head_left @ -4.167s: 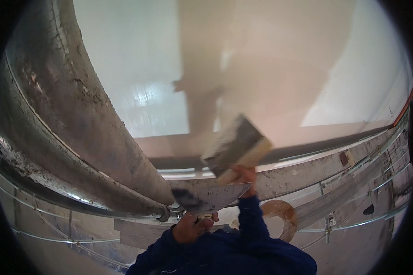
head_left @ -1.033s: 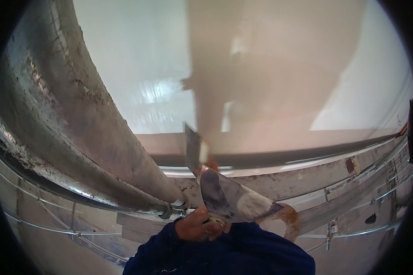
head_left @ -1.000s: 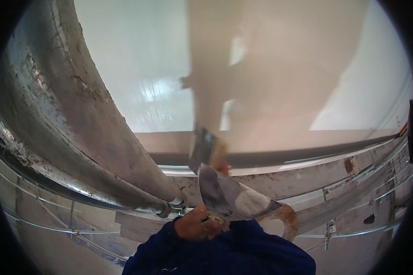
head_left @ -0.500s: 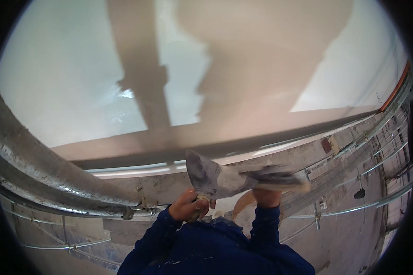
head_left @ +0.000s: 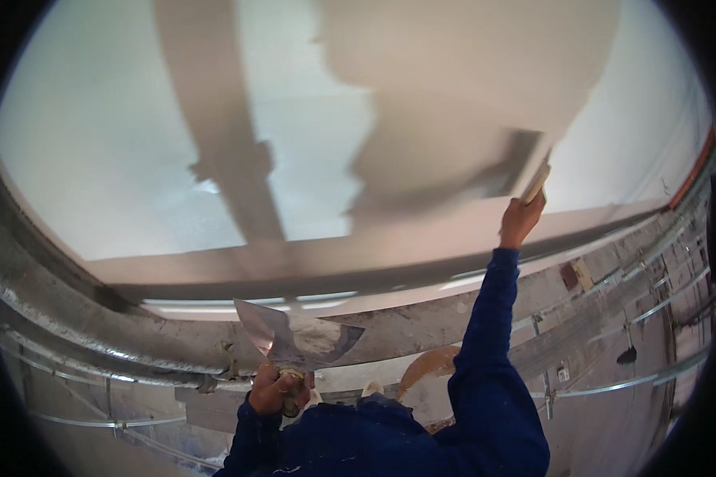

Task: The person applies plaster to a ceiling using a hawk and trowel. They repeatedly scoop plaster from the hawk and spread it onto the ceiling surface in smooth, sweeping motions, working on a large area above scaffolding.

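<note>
My left hand (head_left: pixel 275 391) is closed round the handle of a wide putty knife (head_left: pixel 261 324), held low in front of my body. Its broad metal blade carries a lump of white plaster (head_left: pixel 317 337). My right arm is stretched up and to the right. In that closed right hand (head_left: pixel 523 220) is a plastering trowel (head_left: pixel 538 183) with a pale handle, up at the smooth white wall (head_left: pixel 310 151). I see the trowel nearly edge-on, so I cannot tell if its blade touches the wall. Shadows of my body and the tool fall across the surface.
A thick grey pipe-like form (head_left: pixel 71 330) curves along the left. Metal scaffold rails (head_left: pixel 636 380) run on the right and lower left. A round tan object (head_left: pixel 428 369), partly hidden by my body, is below me. A grey ledge (head_left: pixel 398 326) lies under the wall.
My right hand has swung the trowel from beside the putty knife up and right to the wall. My left hand and the putty knife have shifted left and lower.
</note>
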`<state>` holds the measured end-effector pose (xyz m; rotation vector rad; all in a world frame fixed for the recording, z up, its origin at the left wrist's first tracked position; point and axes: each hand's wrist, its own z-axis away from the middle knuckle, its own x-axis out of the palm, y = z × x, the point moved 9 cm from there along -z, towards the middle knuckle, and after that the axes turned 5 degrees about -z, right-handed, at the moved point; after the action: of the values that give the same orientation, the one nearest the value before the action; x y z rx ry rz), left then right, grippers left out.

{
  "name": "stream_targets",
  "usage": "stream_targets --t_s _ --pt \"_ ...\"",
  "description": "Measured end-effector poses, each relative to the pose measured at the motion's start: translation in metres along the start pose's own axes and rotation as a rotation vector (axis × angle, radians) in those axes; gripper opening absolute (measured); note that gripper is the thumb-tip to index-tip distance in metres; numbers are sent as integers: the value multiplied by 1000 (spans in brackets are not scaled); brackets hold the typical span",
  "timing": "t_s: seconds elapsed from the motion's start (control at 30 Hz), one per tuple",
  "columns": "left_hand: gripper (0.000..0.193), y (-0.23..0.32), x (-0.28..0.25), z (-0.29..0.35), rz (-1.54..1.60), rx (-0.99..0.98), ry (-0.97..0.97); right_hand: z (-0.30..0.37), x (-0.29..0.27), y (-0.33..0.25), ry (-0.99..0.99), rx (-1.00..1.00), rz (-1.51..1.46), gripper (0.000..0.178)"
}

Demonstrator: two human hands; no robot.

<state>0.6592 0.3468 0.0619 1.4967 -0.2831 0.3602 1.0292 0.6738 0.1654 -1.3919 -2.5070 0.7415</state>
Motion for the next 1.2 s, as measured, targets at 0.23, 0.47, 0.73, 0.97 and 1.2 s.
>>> stream_targets --t_s 0.23,0.47,0.73,0.97,1.2 --pt "36 9 -27 35 -158 -134 -30 29 44 -104 -99 143 -298 67" --pt "36 37 -36 40 -273 -45 -247 120 79 -234 -81 25 -327 71" --pt "23 68 -23 42 -392 -69 -457 255 128 -368 -230 204 -310 80" --pt "24 70 -32 58 -436 -46 -439 372 163 -469 -552 -7 -225 76" --pt "29 71 -19 64 -447 42 -500 384 91 -463 -1066 -109 -631 68"
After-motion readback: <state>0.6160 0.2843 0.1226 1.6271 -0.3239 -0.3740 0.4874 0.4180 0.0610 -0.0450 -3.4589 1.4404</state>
